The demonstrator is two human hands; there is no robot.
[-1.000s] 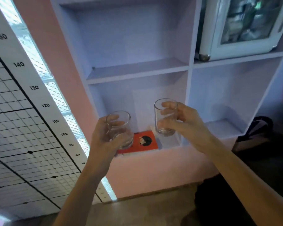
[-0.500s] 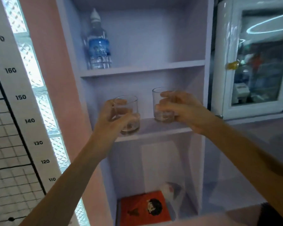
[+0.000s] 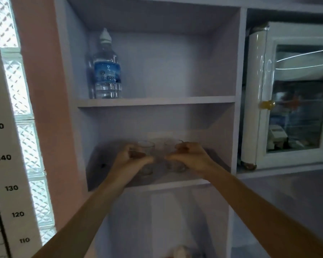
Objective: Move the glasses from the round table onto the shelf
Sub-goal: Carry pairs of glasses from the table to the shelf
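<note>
— While each hand grips one, left hand (image 3: 131,158) on the left glass (image 3: 145,157), right hand (image 3: 189,157) on the right glass (image 3: 172,159), what might fail?
— Both sit near each other below the water bottle (image 3: 107,66) (blurred, maybe touching); releasing carelessly could clink or tip them.

I have a single view, from the camera on the person's head, facing straight at the shelf unit (image 3: 157,101) from close range, roughly level with the compartment between its two visible boards. Both forearms reach forward from the bottom corners into that compartment. The wide lens bends the edges: the height chart (image 3: 2,157) and glass-block window (image 3: 22,127) lean along the left, and the small glass-door fridge (image 3: 291,94) fills the right. No second view overlaps it.
</note>
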